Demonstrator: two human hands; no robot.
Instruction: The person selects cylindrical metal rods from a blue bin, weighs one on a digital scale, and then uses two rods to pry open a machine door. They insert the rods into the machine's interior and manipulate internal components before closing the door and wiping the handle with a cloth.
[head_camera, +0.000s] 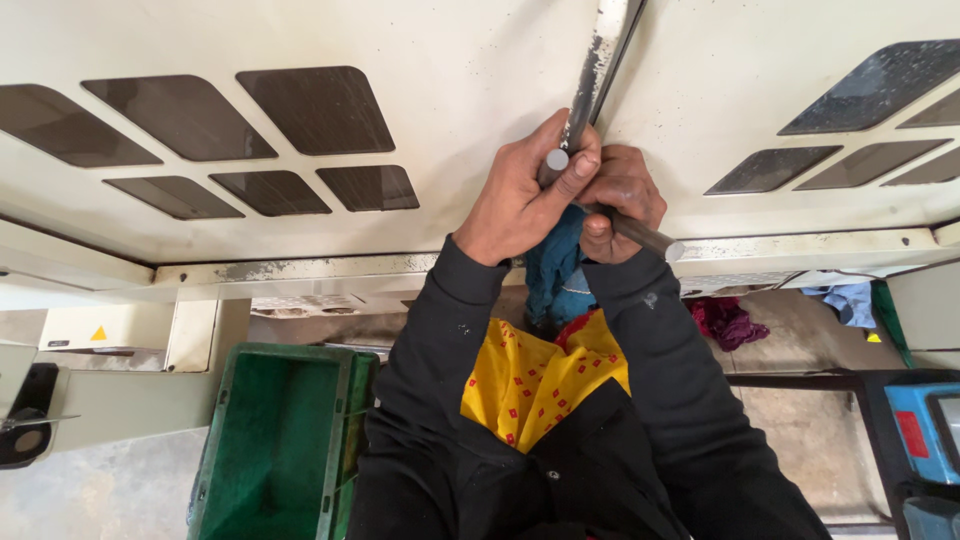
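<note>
Left hand: fingers closed around one short grey metal rod, pressed at the seam of the cream sheet-metal machine panel.
Right hand: clamped on a second grey metal rod and a teal cloth.
Below: open green plastic crate; crumpled maroon rag lies well apart.

A small yellow triangular warning label sits on a cream box at the left edge, below the cream machine panel. A second yellow triangular label shows at the right, beside a green edge. At the lower right corner, a red rectangular label lies on a blue case.
</note>
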